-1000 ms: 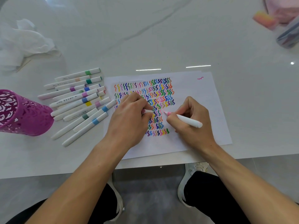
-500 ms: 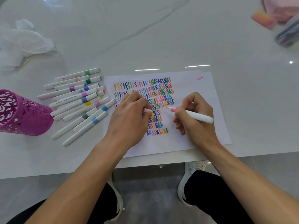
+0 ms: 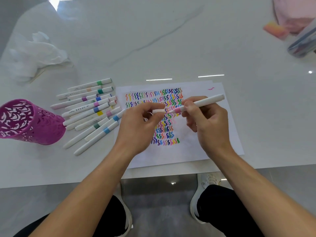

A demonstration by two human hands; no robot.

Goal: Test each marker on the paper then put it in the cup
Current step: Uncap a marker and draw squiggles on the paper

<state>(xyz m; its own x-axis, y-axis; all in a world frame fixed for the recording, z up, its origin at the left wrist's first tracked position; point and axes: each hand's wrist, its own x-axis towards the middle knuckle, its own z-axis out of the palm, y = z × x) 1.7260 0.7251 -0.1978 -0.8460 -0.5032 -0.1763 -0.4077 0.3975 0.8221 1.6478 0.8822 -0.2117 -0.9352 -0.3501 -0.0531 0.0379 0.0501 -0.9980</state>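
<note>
Right fingers (image 3: 196,99) pinch pink marker (image 3: 212,99); left fingers (image 3: 153,105), its cap (image 3: 158,111).

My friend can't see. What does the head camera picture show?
A right hand holds a pink marker, tip pointing at the white cap pinched in the left hand, above paper covered in colourful squiggles. More markers lie left of the paper, beside a purple cup.

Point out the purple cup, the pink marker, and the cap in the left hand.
purple cup (image 3: 45,131), head view, on its perforated side wall.
pink marker (image 3: 208,100), head view, on the white barrel.
cap (image 3: 158,111), head view, on its exposed white side.
</note>
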